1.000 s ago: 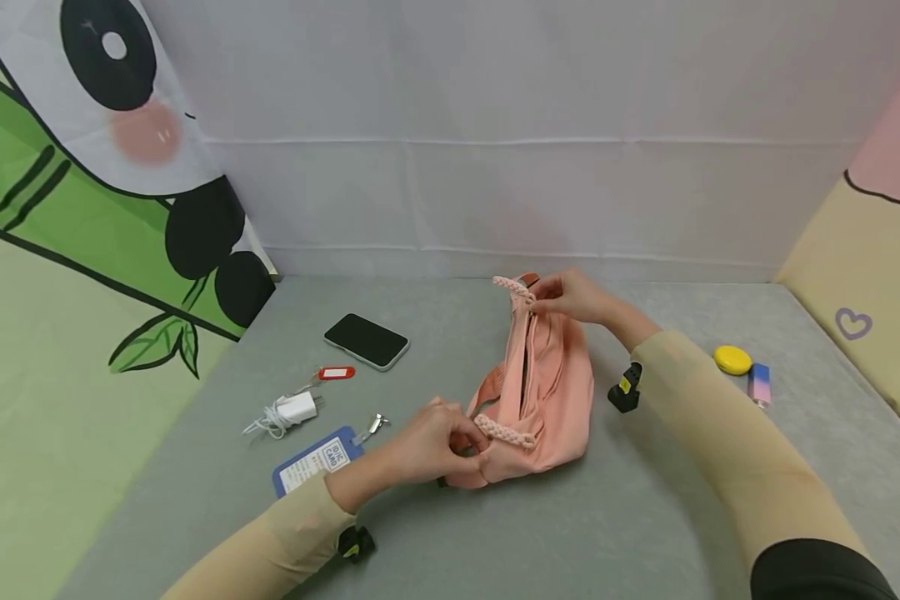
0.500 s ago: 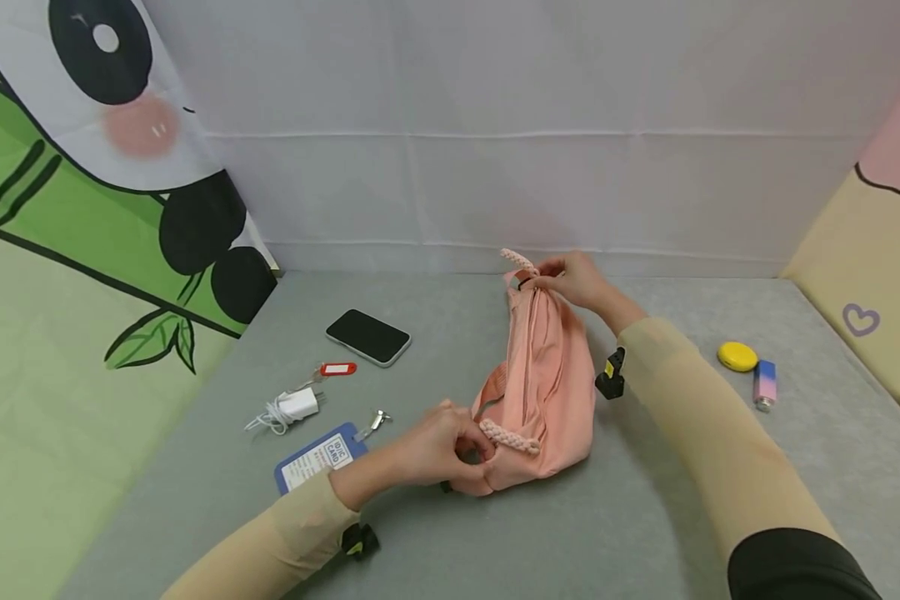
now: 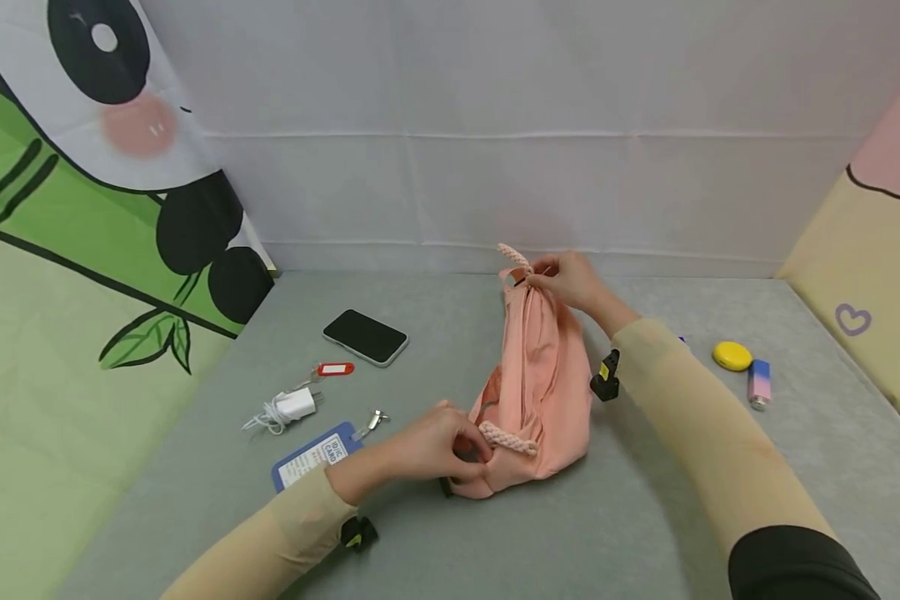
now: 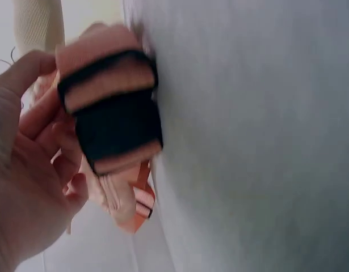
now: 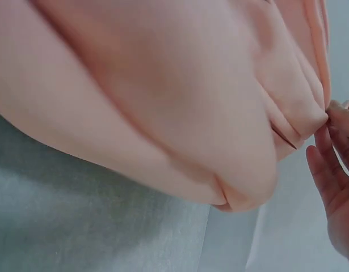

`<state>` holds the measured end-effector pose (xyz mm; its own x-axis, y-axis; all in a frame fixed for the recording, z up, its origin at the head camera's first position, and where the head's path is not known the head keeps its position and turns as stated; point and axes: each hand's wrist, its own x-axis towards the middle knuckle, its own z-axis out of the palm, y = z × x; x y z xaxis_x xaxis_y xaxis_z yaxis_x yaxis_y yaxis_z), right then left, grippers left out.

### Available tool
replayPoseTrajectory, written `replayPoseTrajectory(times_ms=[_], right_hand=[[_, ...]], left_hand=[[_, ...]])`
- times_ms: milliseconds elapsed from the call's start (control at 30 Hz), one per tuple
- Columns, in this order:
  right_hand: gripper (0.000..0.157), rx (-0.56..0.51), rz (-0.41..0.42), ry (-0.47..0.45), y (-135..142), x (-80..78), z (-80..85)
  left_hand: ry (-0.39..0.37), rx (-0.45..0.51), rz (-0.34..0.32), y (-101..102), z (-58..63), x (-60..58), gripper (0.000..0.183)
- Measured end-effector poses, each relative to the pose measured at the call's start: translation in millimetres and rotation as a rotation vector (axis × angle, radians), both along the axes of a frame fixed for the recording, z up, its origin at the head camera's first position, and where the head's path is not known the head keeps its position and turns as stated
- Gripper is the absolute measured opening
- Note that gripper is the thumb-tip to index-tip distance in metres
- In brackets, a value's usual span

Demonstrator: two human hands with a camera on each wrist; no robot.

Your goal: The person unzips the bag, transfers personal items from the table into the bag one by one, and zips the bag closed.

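A soft pink fabric bag (image 3: 562,400) stands on the grey table, its long zipper (image 3: 525,350) running from near to far. Braided cords (image 3: 508,439) show at both ends of it. At the near end my left hand (image 3: 437,442) pinches the bag's corner. The left wrist view has a black strap buckle (image 4: 118,127) with pink webbing beside that hand's fingers. My right hand (image 3: 572,282) pinches the far end by the zipper; the right wrist view shows its fingertips on the bag's edge. Whether a zipper pull is between them is hidden.
Left of the bag lie a phone (image 3: 365,337), a red key tag (image 3: 335,368), a white charger (image 3: 296,406) with a wound cable and a blue ID card holder (image 3: 315,456). A yellow round case (image 3: 732,356) and a pink-blue lighter-like object (image 3: 759,383) lie at right.
My right hand has moved slightly away, toward the back wall, with the bag's far end. The dark gap along the zipper has closed. My left hand keeps its grip at the near corner.
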<state>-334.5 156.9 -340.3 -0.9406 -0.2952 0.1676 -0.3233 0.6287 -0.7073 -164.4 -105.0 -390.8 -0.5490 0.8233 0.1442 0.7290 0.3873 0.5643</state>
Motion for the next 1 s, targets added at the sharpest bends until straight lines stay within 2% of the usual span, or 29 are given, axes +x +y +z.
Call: replayPoseTrajectory(times_ms=[133, 233, 367, 500, 600, 733, 867, 1000], right_hand=[[0.026, 0.007, 0.011, 0.0, 0, -1.1, 1.1], [0.025, -0.001, 0.023, 0.009, 0, -1.2, 2.8], [0.022, -0.016, 0.025, 0.025, 2, -0.9, 4.2], [0.022, -0.028, 0.027, 0.034, 6, -0.8, 3.4], [0.022, -0.039, 0.022, 0.029, 6, -0.9, 2.6], [0.023, -0.039, 0.014, 0.012, 6, 0.3, 2.3], [0.025, -0.049, 0.023, 0.001, 4, 0.2, 2.2], [0.025, -0.062, 0.023, 0.007, 2, -0.5, 1.3]], left_hand=[[-0.133, 0.023, -0.055, -7, 7.8, -10.6, 0.004], [-0.201, -0.003, -0.04, -14, 17.6, -20.7, 0.004], [-0.183, -0.024, 0.008, -18, 31.9, -36.8, 0.004], [-0.125, 0.023, 0.056, -12, 39.4, -55.8, 0.004], [-0.098, 0.042, 0.108, -3, 37.1, -70.1, 0.007], [-0.079, 0.014, 0.194, 10, 26.7, -84.4, 0.014], [-0.093, -0.024, 0.276, 18, 19.1, -90.3, 0.023], [-0.121, -0.02, 0.279, 26, 15.2, -91.2, 0.027]])
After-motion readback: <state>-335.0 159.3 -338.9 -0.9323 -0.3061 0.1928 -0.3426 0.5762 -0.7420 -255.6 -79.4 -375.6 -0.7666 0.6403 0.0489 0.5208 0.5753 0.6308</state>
